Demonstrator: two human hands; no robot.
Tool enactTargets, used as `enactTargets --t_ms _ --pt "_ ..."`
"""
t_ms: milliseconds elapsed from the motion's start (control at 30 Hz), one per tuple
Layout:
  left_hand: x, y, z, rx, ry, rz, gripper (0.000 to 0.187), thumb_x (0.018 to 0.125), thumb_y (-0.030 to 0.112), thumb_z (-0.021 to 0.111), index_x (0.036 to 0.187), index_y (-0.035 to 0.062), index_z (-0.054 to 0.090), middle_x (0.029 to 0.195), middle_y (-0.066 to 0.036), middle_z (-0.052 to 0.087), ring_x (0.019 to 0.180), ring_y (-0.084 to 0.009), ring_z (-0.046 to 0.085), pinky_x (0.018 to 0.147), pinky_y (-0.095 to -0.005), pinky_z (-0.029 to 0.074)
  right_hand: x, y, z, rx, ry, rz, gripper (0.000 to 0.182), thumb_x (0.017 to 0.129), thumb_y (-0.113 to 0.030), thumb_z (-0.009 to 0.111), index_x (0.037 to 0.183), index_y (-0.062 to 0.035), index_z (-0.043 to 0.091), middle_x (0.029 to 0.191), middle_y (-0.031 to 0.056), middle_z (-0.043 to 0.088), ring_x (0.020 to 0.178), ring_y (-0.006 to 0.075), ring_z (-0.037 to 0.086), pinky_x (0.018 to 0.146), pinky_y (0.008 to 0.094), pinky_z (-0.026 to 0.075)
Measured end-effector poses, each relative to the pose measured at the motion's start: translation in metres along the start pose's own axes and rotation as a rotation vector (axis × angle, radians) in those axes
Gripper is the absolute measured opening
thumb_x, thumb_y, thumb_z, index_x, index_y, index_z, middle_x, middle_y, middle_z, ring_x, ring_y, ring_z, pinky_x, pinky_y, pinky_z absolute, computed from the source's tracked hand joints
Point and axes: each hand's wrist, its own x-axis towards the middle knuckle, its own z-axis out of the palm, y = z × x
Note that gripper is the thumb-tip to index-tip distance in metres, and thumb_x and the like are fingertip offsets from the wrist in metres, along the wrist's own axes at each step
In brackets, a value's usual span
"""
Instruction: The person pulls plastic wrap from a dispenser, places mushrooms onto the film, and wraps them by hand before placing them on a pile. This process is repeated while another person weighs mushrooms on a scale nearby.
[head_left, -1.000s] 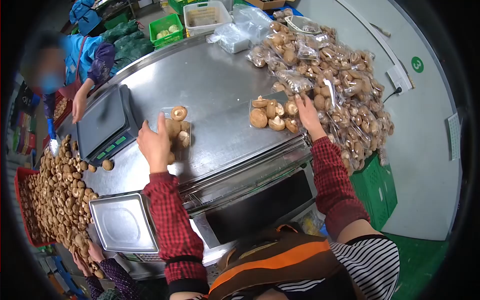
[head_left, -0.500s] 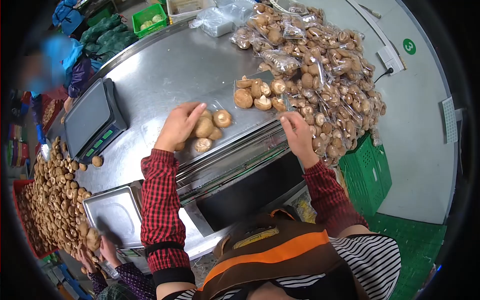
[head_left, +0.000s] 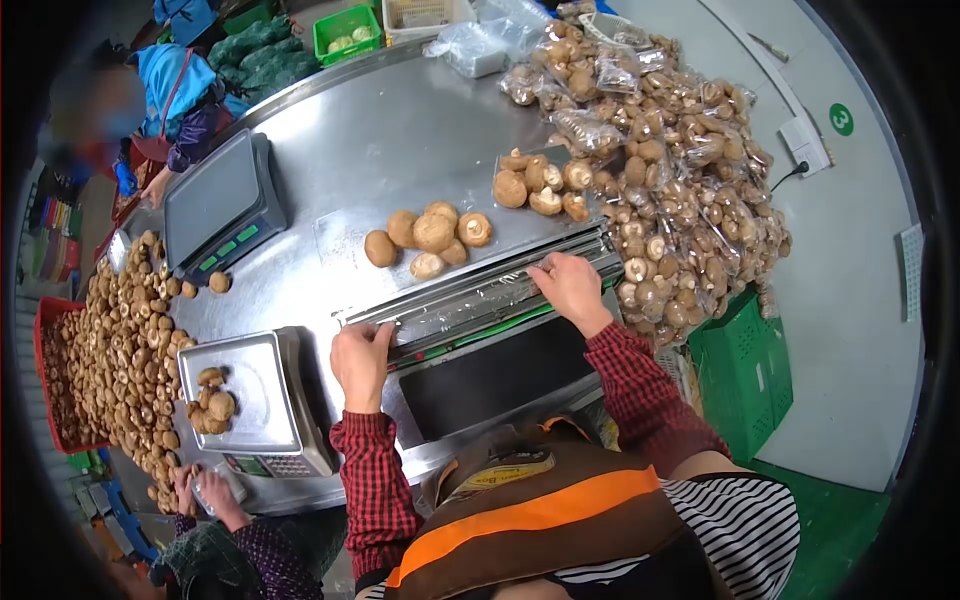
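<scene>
My left hand (head_left: 361,362) pinches the left end of a clear plastic film (head_left: 460,310) over the metal bars of the wrapping machine (head_left: 500,297). At the film's right end, my right hand (head_left: 573,288) has its thumb and fingers pressed together on the edge. Just beyond the bars, a loose group of brown mushrooms (head_left: 433,233) sits on a clear sheet on the metal table (head_left: 360,130). Farther right, another cluster of mushrooms (head_left: 545,203) lies on plastic beside the heap of bagged mushrooms (head_left: 680,180).
A dark scale (head_left: 222,205) stands at the left. Nearer is a scale with a steel tray (head_left: 240,360) holding mushrooms. A co-worker's hands (head_left: 215,495) are below it, beside a mushroom pile (head_left: 125,350). Another person (head_left: 175,90) is at the upper left. Green crates (head_left: 745,375) stand right.
My left hand has left the loose mushrooms and come down to the bars. My right hand has moved left and nearer. Mushrooms now lie on the steel tray. The view has shifted.
</scene>
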Motion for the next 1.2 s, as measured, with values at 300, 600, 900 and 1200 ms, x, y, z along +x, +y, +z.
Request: enactTargets --t_ms 300,600,900,1200 --pt "0.011 -0.003 -0.106 -2.156 -0.439 -0.349 0.037 0.101 0.024 0.041 0.067 0.0121 0.047 0.059 0.0 0.047 0.053 -0.0123 0.047 0.049 -0.0228 0.038 0.041 -0.035 -0.089 1.803 -0.584 0.066 0.034 0.101 -0.021 0.04 0.07 -0.009 0.049 0.059 0.0003 0.05 0.047 0.011 0.042 0.043 0.0241 0.036" --pt "0.144 0.012 0.021 -0.56 -0.267 0.263 0.047 0.096 0.032 0.052 0.123 -0.0059 0.057 0.136 -0.026 0.05 0.129 -0.0383 0.045 0.11 -0.0397 0.033 0.161 -0.109 0.025 -0.104 -0.133 -0.341 0.03 0.094 -0.022 0.048 0.092 0.0012 0.066 0.096 0.0225 0.067 0.091 0.0383 0.065 0.082 0.0459 0.052" --pt "0.109 0.014 -0.005 -0.459 -0.279 0.443 0.101 0.046 0.032 0.095 0.13 0.0037 0.046 0.118 -0.017 0.056 0.115 -0.0361 0.049 0.098 -0.0427 0.043 0.152 -0.122 -0.008 -0.22 -0.281 -0.163 0.054 0.094 -0.044 0.049 0.09 0.0054 0.069 0.095 0.0265 0.067 0.096 0.0393 0.065 0.086 0.0464 0.051" --pt "0.101 0.019 -0.007 -0.762 -0.494 0.33 0.099 0.057 0.013 0.093 0.139 0.0066 0.037 0.105 -0.014 0.066 0.094 -0.0198 0.064 0.084 -0.0336 0.052 0.108 -0.087 -0.069 -0.199 -0.571 -0.093 0.073 0.082 -0.065 0.058 0.09 0.0069 0.069 0.09 0.027 0.066 0.088 0.0393 0.063 0.081 0.0442 0.049"
